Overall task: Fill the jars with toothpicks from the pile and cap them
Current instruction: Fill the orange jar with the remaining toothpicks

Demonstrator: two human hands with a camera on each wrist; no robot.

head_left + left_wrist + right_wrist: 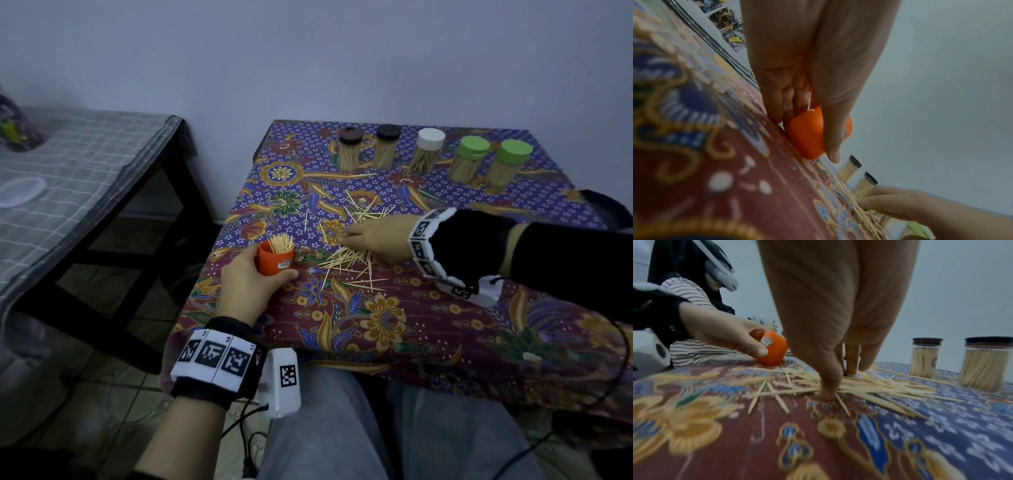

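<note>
An orange jar [275, 262] without a cap stands near the table's left edge, with toothpicks sticking out of its top. My left hand [270, 270] grips it, thumb in front and fingers behind; the orange jar [807, 134] shows under my thumb in the left wrist view. Loose toothpicks [349, 257] lie scattered in a pile to its right. My right hand [346, 236] rests on that pile, its thumb and straight fingertips [851, 371] pressing down on the toothpicks [869, 386]. I cannot see any sticks pinched between them.
Several capped jars full of toothpicks line the back of the floral tablecloth [376, 329]: brown cap [350, 135], dark cap [388, 132], white cap [431, 138], two green caps [474, 147]. A second table with a checked cloth [68, 164] stands to the left.
</note>
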